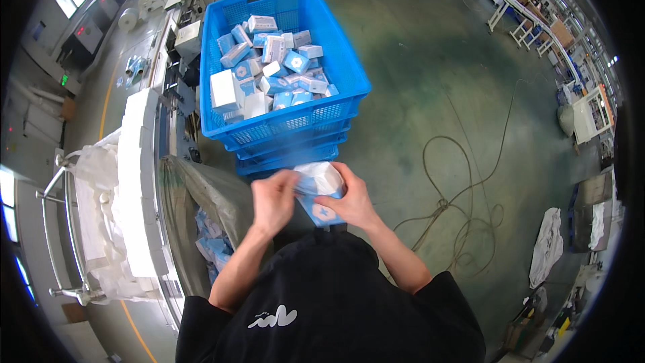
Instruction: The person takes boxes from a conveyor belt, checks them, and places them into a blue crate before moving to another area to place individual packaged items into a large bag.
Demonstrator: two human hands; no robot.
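In front of my chest is a white block-shaped stack (328, 177), partly inside a blue-and-white printed plastic bag (321, 214). My right hand (355, 203) wraps round the right side of both, its thumb across the front. On the other side my left hand (272, 200) is closed, its curled fingertips at the bag's upper left edge; they are a little blurred by motion. Just beyond my hands, a large blue plastic crate (282, 126) holds many blue-and-white packs (274, 85), heaped loosely.
More crates are stacked under the top one. To my left, a grey-green sack (222, 191) holds blue-and-white bags (213, 245), beside a long row of white stacks (139, 181) on a machine. Coiled hose or cable (442, 203) lies on the green floor at right.
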